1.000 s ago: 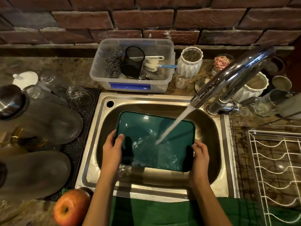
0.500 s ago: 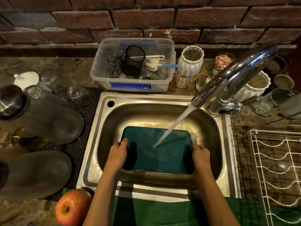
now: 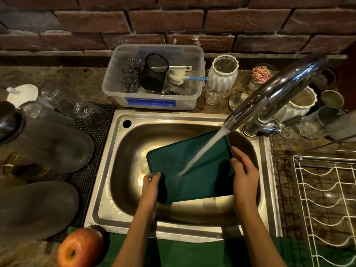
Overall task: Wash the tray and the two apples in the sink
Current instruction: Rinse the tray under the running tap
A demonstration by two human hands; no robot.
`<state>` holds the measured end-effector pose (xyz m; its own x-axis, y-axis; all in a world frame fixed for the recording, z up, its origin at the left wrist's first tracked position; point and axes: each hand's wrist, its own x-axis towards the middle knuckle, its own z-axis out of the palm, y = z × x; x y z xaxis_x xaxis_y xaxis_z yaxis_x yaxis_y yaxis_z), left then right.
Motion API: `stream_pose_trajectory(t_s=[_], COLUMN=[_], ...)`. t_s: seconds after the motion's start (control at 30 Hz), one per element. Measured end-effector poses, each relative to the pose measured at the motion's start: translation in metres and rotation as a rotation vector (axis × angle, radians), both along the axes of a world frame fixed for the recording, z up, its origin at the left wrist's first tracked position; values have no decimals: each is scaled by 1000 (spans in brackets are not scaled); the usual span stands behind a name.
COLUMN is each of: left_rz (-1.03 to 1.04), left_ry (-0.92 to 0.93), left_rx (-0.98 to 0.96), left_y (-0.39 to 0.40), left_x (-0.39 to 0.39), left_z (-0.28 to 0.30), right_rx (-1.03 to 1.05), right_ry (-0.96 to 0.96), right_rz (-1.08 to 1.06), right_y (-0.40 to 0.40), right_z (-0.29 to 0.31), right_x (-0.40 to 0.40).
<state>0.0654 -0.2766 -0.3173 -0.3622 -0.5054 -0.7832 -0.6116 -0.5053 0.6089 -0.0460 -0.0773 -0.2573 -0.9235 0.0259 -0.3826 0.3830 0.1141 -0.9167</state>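
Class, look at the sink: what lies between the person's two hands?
In the head view, the green tray spans from the left hand to the right hand, with tap water striking it.

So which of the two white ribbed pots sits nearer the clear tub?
The taller white ribbed pot, right beside the clear tub. The other white pot sits behind the tap, further right.

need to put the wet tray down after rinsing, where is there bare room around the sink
The white wire rack right of the sink shows open slots. Left, the mat holds domed lids; behind, a plastic bin and jars crowd the counter.
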Motion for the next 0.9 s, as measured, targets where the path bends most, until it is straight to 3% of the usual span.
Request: stream_pose_trajectory(t_s=[0.2, 0.4, 0.63, 0.9], left_rz=[9, -66, -52, -85], left_ry=[112, 6, -64, -121], left_rx=[-123, -131, -73, -155], left_y=[-14, -23, -30, -35], left_x=[-11, -26, -23, -18], left_z=[-6, -25, -48, -65], right_rx=[-79, -128, -105, -56], right_ry=[-232, -445, -522, -500], right_rz=[-171, -236, -171, -84], right_y=[15, 12, 7, 0], right_z=[-52, -98, -130, -140], right_x=[10, 5, -3, -2])
